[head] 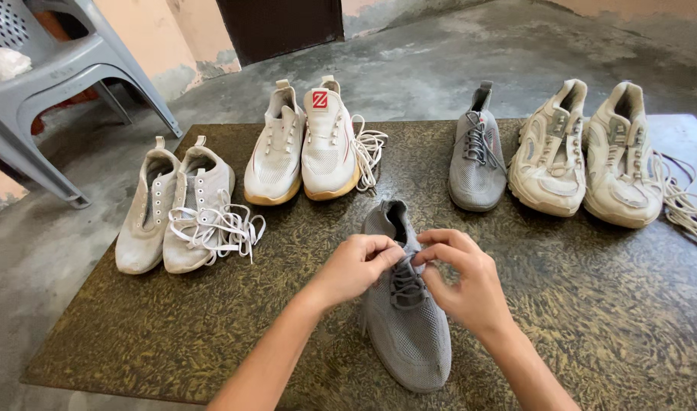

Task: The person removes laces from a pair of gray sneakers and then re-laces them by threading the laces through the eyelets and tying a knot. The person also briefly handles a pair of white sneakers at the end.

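You have one label in view: a small red square tongue patch (319,100) on the white knit gum-soled sneaker (329,148).

Setting was a plain home room or porch: rough concrete floor (470,61), peeling painted wall (158,38), dark door (280,27), grey plastic chair (52,68), low patterned table (173,320) carrying worn sneakers (550,152).

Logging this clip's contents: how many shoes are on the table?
8. Grey shoe under both hands; its grey mate behind; off-white pair far left; white gum-soled pair; beige pair right. None seems hidden.
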